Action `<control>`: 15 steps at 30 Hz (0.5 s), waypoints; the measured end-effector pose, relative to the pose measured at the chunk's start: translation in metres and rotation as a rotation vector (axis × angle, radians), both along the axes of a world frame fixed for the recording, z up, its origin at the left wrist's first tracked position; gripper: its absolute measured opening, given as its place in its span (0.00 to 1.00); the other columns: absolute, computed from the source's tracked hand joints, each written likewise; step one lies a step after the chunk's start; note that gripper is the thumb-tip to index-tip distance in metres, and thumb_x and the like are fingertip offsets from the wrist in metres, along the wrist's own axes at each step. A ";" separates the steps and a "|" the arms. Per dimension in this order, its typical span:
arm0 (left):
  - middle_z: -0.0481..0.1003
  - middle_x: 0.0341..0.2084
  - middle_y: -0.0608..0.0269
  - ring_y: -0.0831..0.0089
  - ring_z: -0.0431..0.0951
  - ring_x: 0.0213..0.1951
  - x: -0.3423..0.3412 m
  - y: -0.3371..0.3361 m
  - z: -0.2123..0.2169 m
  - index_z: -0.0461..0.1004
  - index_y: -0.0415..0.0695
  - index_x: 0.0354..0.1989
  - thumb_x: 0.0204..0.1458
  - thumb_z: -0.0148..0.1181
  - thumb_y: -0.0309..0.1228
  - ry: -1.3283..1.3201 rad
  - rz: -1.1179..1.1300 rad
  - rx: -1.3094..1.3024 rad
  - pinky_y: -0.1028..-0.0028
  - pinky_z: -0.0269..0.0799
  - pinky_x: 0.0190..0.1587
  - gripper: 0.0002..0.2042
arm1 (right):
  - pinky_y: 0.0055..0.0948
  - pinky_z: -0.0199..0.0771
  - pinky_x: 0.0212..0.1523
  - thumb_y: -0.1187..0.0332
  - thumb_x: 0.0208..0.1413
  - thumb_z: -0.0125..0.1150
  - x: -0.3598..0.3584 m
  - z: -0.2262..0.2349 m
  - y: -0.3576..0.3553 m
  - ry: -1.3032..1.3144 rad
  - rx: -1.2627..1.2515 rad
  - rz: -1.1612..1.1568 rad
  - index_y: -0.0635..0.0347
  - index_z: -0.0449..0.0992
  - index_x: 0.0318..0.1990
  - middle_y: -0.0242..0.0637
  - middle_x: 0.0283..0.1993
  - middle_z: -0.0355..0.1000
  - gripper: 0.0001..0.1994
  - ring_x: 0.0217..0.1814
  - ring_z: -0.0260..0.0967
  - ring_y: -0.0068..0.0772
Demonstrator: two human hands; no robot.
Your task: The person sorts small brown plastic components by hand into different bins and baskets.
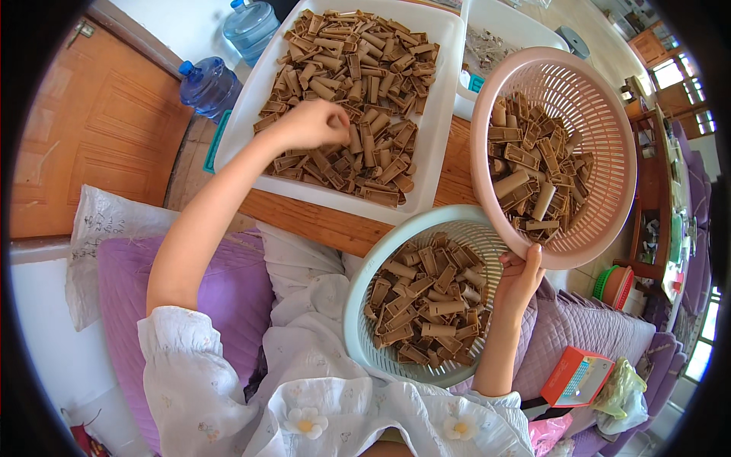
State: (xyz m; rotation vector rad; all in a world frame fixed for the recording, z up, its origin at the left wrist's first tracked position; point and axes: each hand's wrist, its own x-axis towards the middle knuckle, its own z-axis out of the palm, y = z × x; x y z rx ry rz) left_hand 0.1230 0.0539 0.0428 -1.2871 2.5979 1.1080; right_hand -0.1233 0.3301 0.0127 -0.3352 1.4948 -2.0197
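My left hand [318, 126] is over a large white tray [426, 171] heaped with small brown half-tube plastic pieces [362, 57]. Its fingers are curled together just above the pile, and whatever they may hold is hidden. At the near rim of a pink slotted basket [552, 251], my right hand [519, 276] is closed with the thumb up against the edge. That basket tilts toward me and holds brown pieces [537, 164]. Below it, a pale green basket [356, 305] sits at my lap, partly filled with the same kind of pieces [430, 301].
The tray stands on a wooden table [320, 217]. A second white tray [518, 27] with greyish bits lies behind the pink basket. Blue water jugs [212, 87] stand at the far left near a wooden door [106, 137]. A red box [576, 377] rests on the purple couch [609, 339] at right.
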 end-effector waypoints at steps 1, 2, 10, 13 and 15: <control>0.73 0.22 0.61 0.72 0.73 0.27 0.005 -0.011 -0.007 0.71 0.37 0.33 0.39 0.57 0.34 0.127 0.078 0.055 0.77 0.66 0.32 0.14 | 0.26 0.66 0.26 0.67 0.53 0.47 0.000 0.000 0.000 0.000 0.000 0.000 0.62 0.56 0.41 0.38 0.34 0.62 0.12 0.24 0.63 0.27; 0.73 0.22 0.63 0.74 0.72 0.27 0.007 -0.017 -0.006 0.71 0.38 0.35 0.40 0.57 0.35 0.254 0.157 0.109 0.78 0.65 0.31 0.15 | 0.26 0.66 0.26 0.67 0.53 0.47 0.000 0.001 0.000 0.005 -0.007 0.003 0.62 0.56 0.41 0.38 0.33 0.63 0.12 0.24 0.63 0.27; 0.67 0.23 0.66 0.76 0.71 0.29 -0.006 -0.024 -0.007 0.60 0.42 0.40 0.46 0.48 0.26 0.676 0.728 0.532 0.78 0.68 0.28 0.11 | 0.26 0.67 0.26 0.67 0.53 0.48 -0.002 -0.002 0.001 0.008 -0.013 0.002 0.63 0.56 0.41 0.38 0.33 0.63 0.13 0.24 0.63 0.27; 0.68 0.22 0.65 0.76 0.71 0.27 -0.006 -0.035 -0.016 0.62 0.42 0.39 0.45 0.49 0.26 0.548 0.606 0.317 0.77 0.68 0.29 0.12 | 0.26 0.67 0.26 0.67 0.53 0.48 0.000 0.000 0.000 0.006 -0.015 -0.001 0.63 0.56 0.41 0.38 0.33 0.63 0.13 0.24 0.63 0.27; 0.68 0.24 0.64 0.78 0.69 0.25 -0.013 -0.034 -0.009 0.64 0.42 0.38 0.44 0.51 0.27 0.411 0.382 0.088 0.78 0.67 0.28 0.11 | 0.26 0.67 0.26 0.67 0.53 0.48 -0.001 -0.001 0.000 0.011 -0.020 0.005 0.63 0.56 0.42 0.38 0.33 0.63 0.13 0.24 0.63 0.27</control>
